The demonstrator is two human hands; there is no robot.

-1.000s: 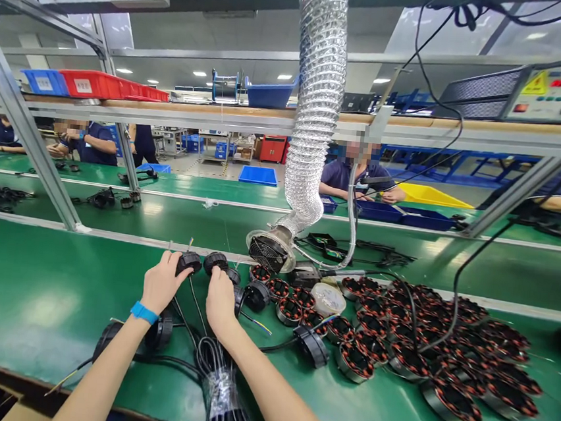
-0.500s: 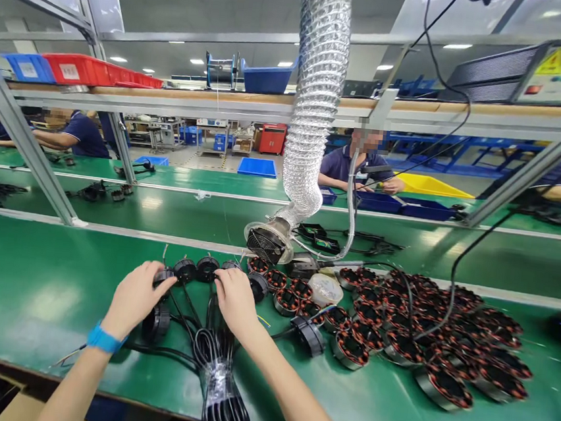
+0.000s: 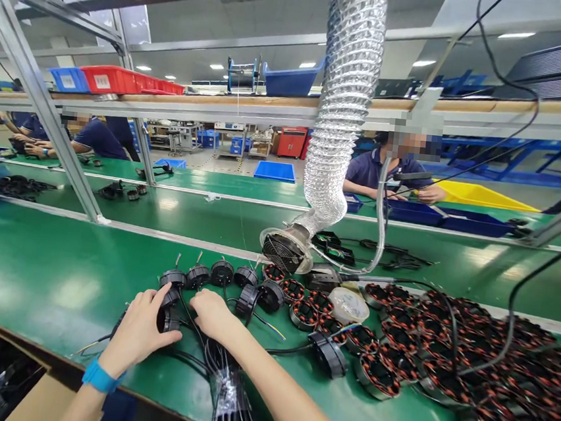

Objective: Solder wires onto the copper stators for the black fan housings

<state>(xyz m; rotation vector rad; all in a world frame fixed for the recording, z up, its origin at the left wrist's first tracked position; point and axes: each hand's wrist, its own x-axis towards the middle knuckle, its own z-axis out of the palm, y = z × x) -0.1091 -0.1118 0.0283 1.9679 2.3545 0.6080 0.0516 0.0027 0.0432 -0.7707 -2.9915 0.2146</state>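
My left hand, with a blue wristband, is curled around a round black wired part on the green bench. My right hand rests beside it, fingers bent down onto the black cables; what it holds, if anything, is hidden. A row of similar black round parts with upright wire ends stands just beyond both hands. A bundle of black cable in clear wrap runs under my right forearm.
Many copper-wound stators are heaped at the right. A silver flexible duct with a fan head hangs over the bench, near a small clear tub. Other people sit across the conveyor. A cardboard box is below the front edge.
Both hands have drawn back from the row of black parts toward the front edge. The left hand now grips a part nearer me, and the camera has swung left.
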